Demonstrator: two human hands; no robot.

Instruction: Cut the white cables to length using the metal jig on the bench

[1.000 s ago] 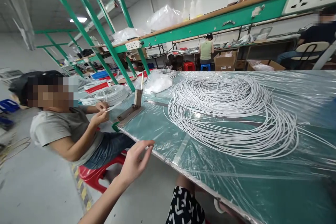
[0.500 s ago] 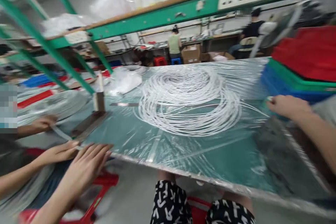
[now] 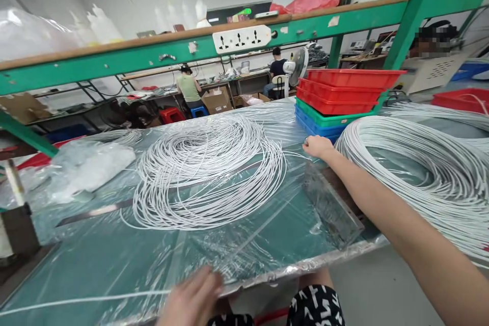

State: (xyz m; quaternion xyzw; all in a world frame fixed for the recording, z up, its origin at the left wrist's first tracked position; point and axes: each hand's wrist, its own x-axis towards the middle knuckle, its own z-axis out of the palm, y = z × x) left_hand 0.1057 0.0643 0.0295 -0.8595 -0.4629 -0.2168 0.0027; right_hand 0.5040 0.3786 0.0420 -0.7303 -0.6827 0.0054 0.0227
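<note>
A big loose coil of white wire (image 3: pixel 206 173) lies on the green table (image 3: pixel 114 260), which is covered in clear plastic film. My right hand (image 3: pixel 317 146) reaches far across the table to the coil's right side, beside the stacked crates. Its fingers are closed where a thin strand from the coil ends. My left hand (image 3: pixel 193 298) rests at the table's near edge and is smeared by motion. A single white wire strand (image 3: pixel 76 299) runs along the near edge from the left up to that hand. My patterned shorts (image 3: pixel 315 305) show below the table.
Red, green and blue crates (image 3: pixel 340 99) are stacked at the right. A second wire coil (image 3: pixel 416 158) lies beyond my right arm. A metal plate (image 3: pixel 330 209) sits under it. A plastic bag (image 3: pixel 87 165) and a metal stand (image 3: pixel 15 224) are at the left. People work at far benches.
The view has swung right, so the neighbouring person is out of view. My right hand has reached further toward the crates. My left hand has moved from the left to the near edge.
</note>
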